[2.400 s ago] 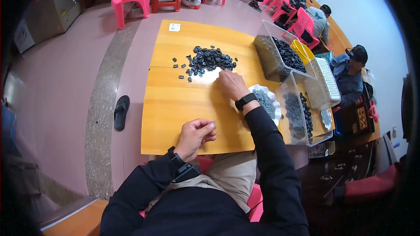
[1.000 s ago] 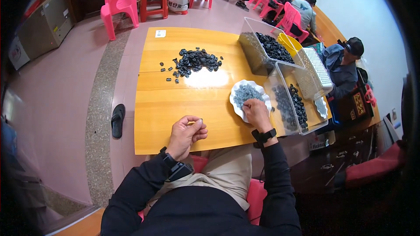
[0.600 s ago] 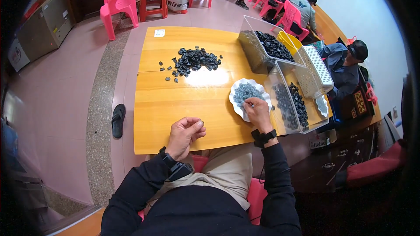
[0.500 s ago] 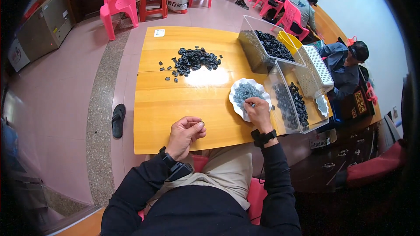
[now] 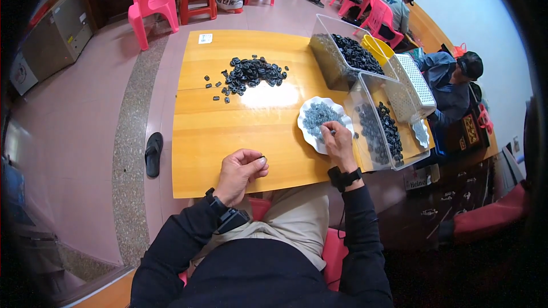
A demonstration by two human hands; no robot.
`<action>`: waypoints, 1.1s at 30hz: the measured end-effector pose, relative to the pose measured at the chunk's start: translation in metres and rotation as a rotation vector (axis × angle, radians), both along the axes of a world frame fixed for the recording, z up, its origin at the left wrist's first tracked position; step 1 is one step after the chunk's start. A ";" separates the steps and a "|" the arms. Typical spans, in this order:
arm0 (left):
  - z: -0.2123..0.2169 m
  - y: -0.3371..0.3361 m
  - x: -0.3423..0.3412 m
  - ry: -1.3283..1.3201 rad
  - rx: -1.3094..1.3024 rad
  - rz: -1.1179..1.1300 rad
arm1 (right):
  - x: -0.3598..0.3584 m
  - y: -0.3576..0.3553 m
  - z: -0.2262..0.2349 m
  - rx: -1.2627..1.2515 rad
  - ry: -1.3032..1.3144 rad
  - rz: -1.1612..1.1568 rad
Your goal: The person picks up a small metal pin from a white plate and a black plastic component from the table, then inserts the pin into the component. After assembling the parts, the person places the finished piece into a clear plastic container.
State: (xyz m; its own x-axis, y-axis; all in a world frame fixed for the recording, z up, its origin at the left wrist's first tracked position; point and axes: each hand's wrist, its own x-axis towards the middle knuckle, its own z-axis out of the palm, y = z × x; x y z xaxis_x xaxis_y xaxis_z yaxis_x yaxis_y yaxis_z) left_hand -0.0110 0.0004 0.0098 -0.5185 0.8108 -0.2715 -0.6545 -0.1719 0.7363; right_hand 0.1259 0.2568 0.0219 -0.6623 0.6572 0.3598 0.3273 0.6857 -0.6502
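Note:
My left hand rests at the near edge of the wooden table, fingers curled around a small dark part pinched at the fingertips. My right hand reaches over the near rim of a white plate holding small grey-blue parts, its fingertips down among them. A heap of black ring-shaped parts lies farther out on the table, with a few strays to its left.
Two clear plastic bins with dark parts stand along the table's right edge, beside a yellow tub and a white basket. Other people sit at the right. Pink chairs stand behind; a black sandal lies on the floor.
My right hand left the black heap and came back to the white plate, where it now stays. My left hand has barely moved.

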 end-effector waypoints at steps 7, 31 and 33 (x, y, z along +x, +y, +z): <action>-0.003 -0.001 -0.001 0.020 -0.025 -0.036 | 0.002 0.004 -0.004 -0.099 0.026 0.017; -0.003 -0.003 0.002 0.075 0.027 -0.110 | 0.006 -0.036 0.018 -0.730 0.201 0.147; -0.002 -0.003 0.004 0.068 0.014 -0.118 | 0.000 -0.053 0.020 -0.755 0.179 0.177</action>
